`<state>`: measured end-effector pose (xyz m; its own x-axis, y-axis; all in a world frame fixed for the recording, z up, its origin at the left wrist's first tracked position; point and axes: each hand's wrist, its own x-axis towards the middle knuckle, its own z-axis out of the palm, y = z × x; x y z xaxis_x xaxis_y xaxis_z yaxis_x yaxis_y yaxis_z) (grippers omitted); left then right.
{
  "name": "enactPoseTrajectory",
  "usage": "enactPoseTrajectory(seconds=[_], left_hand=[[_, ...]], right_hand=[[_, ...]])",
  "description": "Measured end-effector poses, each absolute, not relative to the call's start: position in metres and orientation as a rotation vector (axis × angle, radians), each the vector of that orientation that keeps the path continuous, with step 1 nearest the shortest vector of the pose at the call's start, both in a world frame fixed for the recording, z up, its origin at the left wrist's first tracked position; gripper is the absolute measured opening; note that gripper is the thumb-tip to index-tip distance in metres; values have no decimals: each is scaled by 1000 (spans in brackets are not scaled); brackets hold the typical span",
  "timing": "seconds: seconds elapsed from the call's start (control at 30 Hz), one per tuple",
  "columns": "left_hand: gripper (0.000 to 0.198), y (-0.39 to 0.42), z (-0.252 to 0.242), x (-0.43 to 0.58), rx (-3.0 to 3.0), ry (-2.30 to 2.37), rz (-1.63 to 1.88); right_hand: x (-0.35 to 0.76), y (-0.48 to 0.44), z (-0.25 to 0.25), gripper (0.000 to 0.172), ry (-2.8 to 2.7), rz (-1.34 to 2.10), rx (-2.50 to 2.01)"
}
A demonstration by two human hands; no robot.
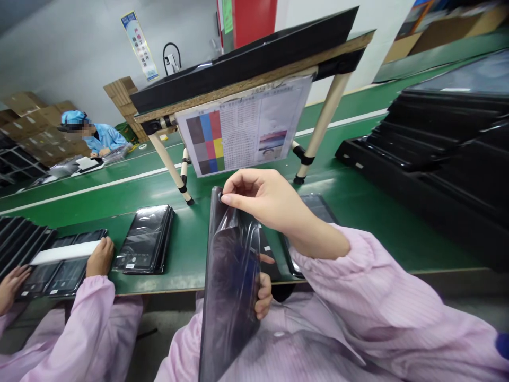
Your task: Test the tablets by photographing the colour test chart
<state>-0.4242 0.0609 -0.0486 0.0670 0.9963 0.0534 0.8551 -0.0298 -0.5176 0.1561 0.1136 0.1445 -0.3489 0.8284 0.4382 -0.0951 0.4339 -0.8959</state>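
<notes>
A dark, glossy tablet-like panel (234, 297) stands upright and tilted before my chest, with clear plastic film (228, 225) bunched and lifted near its top. My left hand (263, 296) supports the panel from behind, its fingers curled round the right edge; most of that hand is hidden. At the upper corner, my right hand (262, 199) has thumb and index finger pinched on the film. Behind my right wrist, another film-wrapped panel (318, 209) lies on the green bench, partly covered by my arm. A short stack of similar panels (145, 239) sits to the left.
A raised stand (326, 122) carries a black tray (246, 58) and a printed chart sheet (242, 127). Black trays (429, 138) are piled at right. On the left, a co-worker's hands (99, 257) hold a tray with a white strip. Another person (101, 138) works across the green bench (186, 265).
</notes>
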Motion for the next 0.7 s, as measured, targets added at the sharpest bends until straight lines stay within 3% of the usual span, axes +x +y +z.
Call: enactPoseTrajectory(seconds=[0.4,0.7], left_hand=[[45,68,-56,-432,-1989,-1822,352],[26,69,-53,-434,-2019,-1990,-87]], right_hand=[[165,106,146,11,-1593,1167,-687],[166,106,151,22,-1573,1240,-685]])
